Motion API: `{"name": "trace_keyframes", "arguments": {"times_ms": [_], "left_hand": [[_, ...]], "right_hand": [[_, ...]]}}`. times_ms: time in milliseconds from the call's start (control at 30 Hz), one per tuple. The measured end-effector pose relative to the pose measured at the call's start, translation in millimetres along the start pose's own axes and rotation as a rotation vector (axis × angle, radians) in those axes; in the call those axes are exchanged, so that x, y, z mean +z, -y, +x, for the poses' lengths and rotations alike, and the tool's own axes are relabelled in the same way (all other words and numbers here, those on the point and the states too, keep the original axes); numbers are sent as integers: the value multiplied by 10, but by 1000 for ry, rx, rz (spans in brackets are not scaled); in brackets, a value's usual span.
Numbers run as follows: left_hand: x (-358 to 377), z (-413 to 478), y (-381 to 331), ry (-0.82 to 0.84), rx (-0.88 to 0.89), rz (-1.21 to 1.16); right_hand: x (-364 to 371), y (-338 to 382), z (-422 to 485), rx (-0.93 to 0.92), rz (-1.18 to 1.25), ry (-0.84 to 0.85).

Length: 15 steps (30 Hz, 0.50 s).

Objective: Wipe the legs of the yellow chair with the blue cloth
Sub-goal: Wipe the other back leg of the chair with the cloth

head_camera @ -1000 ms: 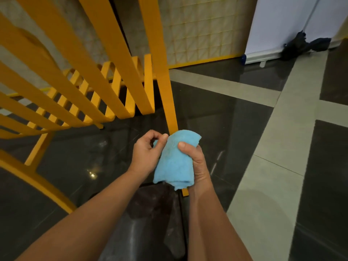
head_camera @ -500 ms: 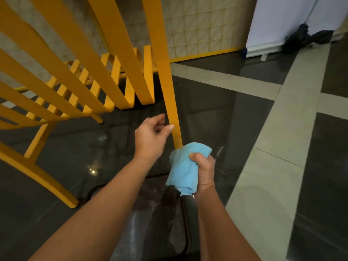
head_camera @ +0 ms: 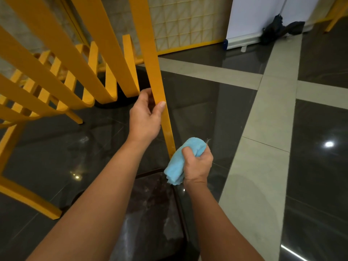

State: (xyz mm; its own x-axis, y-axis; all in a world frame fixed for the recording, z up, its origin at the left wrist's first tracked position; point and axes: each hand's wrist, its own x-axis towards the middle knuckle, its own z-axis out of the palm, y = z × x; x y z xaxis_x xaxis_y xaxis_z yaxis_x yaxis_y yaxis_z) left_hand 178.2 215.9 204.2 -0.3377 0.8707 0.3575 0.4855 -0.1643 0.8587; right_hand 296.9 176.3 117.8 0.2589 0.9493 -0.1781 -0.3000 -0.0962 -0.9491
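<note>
Dark glossy floor tiles (head_camera: pixel 216 110) crossed by pale grey bands fill the room, with a cream grid-patterned wall panel (head_camera: pixel 180 21) and a white board (head_camera: pixel 254 17) at the back and a dark bundle (head_camera: pixel 278 29) lying at the board's foot. Taking up the whole left side is the yellow chair (head_camera: pixel 62 59), its flat slats fanning out above and left of the left hand's fingers. One long yellow leg (head_camera: pixel 160 87) runs down from the top edge to the floor. The left hand (head_camera: pixel 145 117) grasps that leg partway down, thumb pressed on its near face and fingers (head_camera: pixel 146 93) curled round the far side. Below those fingers and to the right, at the foot of the same leg, the right hand (head_camera: pixel 196 164) is clenched around the bunched blue cloth (head_camera: pixel 180 162), which touches the leg's lower end. A loose fold of cloth hangs out beneath the right thumb.
</note>
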Motion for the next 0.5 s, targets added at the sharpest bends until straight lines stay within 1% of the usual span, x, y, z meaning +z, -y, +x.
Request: {"name": "trace_keyframes", "arguments": {"times_ms": [100,333,400,500], "left_hand": [[-43,22,-9,45,-10,-35],[-99,53,-34,97,-34,-61],[-105,49,-36,102,-37,-62],[-116,49,-37,104,-33,-69]], "right_hand": [[90,52,-6,-53,-79,-16],[389,158,-58,-233,-138,-7],[466,153,-88,-311,-160,-1],[557,129,-122,-480,-239,-18]]}}
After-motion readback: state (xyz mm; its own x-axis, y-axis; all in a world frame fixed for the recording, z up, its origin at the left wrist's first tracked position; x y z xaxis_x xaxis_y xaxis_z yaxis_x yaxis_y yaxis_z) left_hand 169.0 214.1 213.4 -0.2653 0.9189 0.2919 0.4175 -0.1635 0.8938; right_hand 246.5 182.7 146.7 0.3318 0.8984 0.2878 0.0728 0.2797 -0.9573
